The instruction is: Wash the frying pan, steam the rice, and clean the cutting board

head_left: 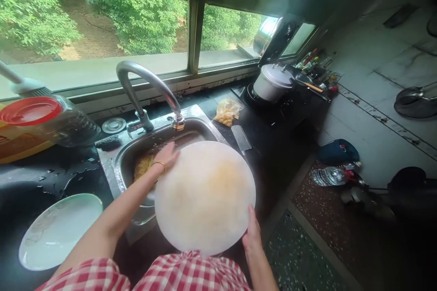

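A large round white cutting board [205, 200] with yellowish stains is tilted in front of me, at the near right side of the sink. My right hand [252, 232] grips its right edge, thumb on the upper face and the other fingers mostly hidden. At the upper left edge, my left hand [168, 157] holds the rim, its fingers slightly blurred. Under the curved faucet [145, 70] is the steel sink [121, 163], where a golden-yellow textured thing [142, 167] lies partly covered by my left arm. A cleaver [241, 138] rests on the counter beyond the board.
A plastic bag of yellow pieces [228, 112] lies behind the cleaver. On the stove stands a large pot [273, 82]. A white oval plate [63, 232] sits on the wet counter at left, near a red-lidded jar [34, 111]. Bottles [329, 176] lie on the floor at right.
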